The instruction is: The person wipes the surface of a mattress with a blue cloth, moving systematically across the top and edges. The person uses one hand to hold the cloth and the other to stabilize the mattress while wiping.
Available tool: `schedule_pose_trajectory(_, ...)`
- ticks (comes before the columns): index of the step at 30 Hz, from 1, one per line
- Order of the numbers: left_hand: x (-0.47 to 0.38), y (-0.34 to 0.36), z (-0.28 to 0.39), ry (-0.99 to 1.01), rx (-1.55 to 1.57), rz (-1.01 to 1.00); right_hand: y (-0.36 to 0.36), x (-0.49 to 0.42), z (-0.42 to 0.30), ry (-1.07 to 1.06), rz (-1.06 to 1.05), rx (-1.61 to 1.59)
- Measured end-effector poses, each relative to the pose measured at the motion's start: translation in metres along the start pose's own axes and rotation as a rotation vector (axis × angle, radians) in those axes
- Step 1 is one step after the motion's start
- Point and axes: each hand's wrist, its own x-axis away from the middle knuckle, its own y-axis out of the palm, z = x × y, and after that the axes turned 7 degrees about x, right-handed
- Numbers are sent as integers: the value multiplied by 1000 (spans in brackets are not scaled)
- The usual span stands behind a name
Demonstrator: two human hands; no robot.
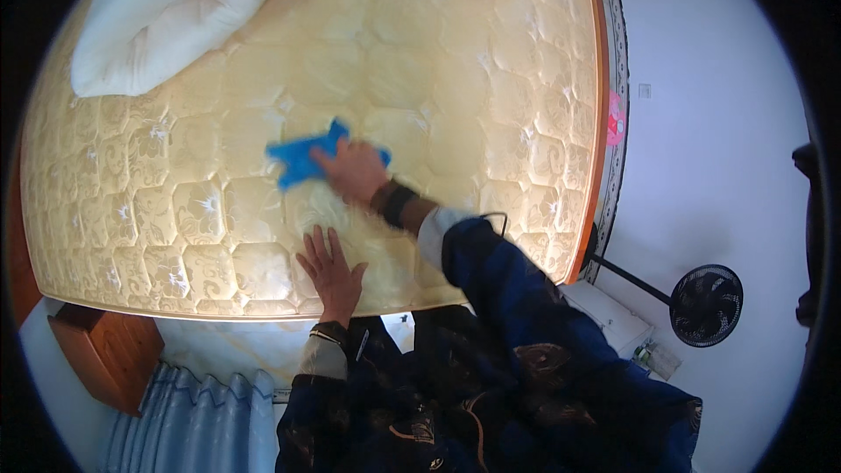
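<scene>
A blue cloth (305, 156) is in the grip of my right hand (358, 171), which is over the middle of a quilted, gold-coloured mattress (256, 125). Hand and cloth are blurred, and I cannot tell how firmly the cloth presses on the surface. My left hand (334, 274) lies palm down near the mattress's front edge, its fingers spread and nothing in it. A dark band circles my right wrist. Pale bedding (177, 26) is bunched across the far end of the mattress.
A wooden board (600, 112) runs along the mattress's right side. Beyond it stands a black fan (706, 305) near a white cabinet (611, 315). At lower left are a wooden nightstand (108, 348) and a blue curtain (197, 420). A pink object (615, 119) sits between board and wall.
</scene>
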Motion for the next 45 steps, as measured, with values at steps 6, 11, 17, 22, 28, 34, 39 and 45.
schedule_pose_trajectory(6,-3,20,30,69,24,-11,-44,20,194,502,-78,193)
schedule_pose_trajectory(11,-3,40,55,99,36,-45,-41,94,234,962,-103,66)
schedule_pose_trajectory(17,-17,53,81,202,-87,-116,11,121,79,23,65,-121)
schedule_pose_trajectory(22,-37,54,85,134,-97,-41,4,144,145,562,58,33)
schedule_pose_trajectory(28,-41,56,87,126,-22,33,-25,254,292,1256,61,7)
schedule_pose_trajectory(34,-15,81,117,260,-151,-213,10,254,156,749,-50,-25)
schedule_pose_trajectory(39,6,88,119,303,-218,-361,17,263,105,494,92,-81)
schedule_pose_trajectory(45,14,64,85,233,-259,-244,0,377,245,1254,-58,-13)
